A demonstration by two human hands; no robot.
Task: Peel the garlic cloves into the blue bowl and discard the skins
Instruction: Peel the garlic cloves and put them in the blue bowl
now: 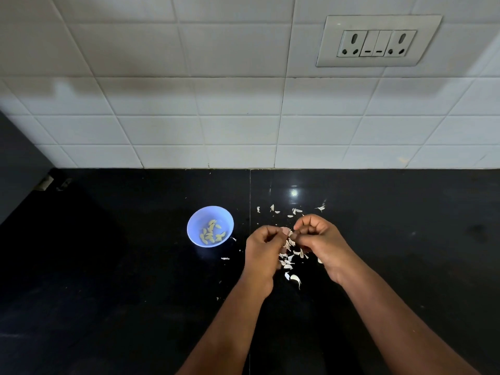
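Observation:
A small blue bowl [210, 226] stands on the black counter and holds several peeled yellowish garlic cloves [210, 232]. To its right, my left hand [263, 251] and my right hand [319, 240] meet above the counter. Between their fingertips they pinch a garlic clove [286, 231] with pale skin partly loose. Papery white skins [289, 259] lie scattered under and behind the hands. An unpeeled clove [296, 280] lies just below the pile.
The black counter [135, 266] runs to a white tiled wall [216, 117] at the back. A double socket plate [377, 41] sits on the wall at upper right. A dark panel [19, 163] borders the counter's left side.

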